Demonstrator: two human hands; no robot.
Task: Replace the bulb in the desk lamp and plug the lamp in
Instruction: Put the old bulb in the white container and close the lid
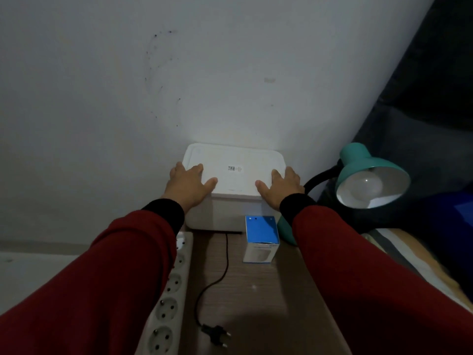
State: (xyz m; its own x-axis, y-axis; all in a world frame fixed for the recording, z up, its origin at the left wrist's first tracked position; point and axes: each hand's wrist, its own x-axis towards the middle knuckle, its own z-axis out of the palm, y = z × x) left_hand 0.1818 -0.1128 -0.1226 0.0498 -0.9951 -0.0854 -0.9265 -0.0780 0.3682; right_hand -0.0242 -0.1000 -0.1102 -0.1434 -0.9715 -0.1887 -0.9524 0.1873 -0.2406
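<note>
A teal desk lamp [358, 160] stands at the right of the wooden table, its shade tilted toward me with a white bulb [364, 187] inside. Its black cord runs down the table to a loose black plug [216, 335] near the front edge. A blue and white bulb box [261, 238] stands upright mid-table. A white lidded storage box [235, 172] sits against the wall. My left hand [190, 184] lies flat on the lid's left side and my right hand [280, 187] on its right side, fingers spread.
A white power strip [170, 298] with several sockets lies along the table's left edge. The white wall rises behind the storage box. A bed with dark bedding and a striped cover is at the right.
</note>
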